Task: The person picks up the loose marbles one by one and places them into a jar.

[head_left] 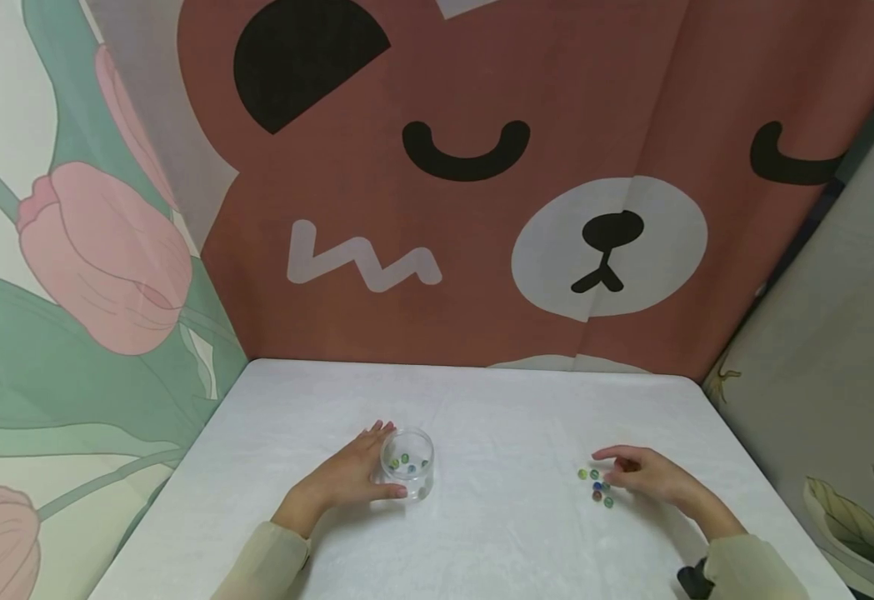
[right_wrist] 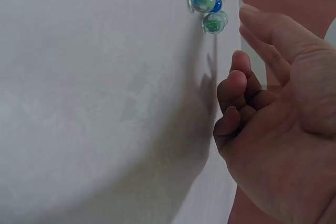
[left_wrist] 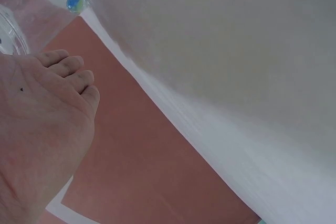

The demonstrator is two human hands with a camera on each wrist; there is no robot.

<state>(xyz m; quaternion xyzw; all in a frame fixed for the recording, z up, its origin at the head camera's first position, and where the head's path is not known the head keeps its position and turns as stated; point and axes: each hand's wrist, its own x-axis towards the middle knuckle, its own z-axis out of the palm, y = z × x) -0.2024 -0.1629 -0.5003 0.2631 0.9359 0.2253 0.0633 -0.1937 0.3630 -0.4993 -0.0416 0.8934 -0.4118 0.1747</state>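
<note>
A clear glass jar stands left of the middle of the white table, with several glass marbles inside. My left hand holds it from the left, thumb across the front and fingers behind. In the left wrist view the palm faces the camera, close under the jar wall. To the right lies a cluster of loose marbles, among them a red one, a blue one and a green one. Beside them is my right hand, index finger stretched out, lower fingers curled, nothing visible in its grasp.
A white cloth covers the table. Behind it hangs a brown curtain with a bear face, and a tulip-print cloth is at the left. A dark object shows by the right sleeve.
</note>
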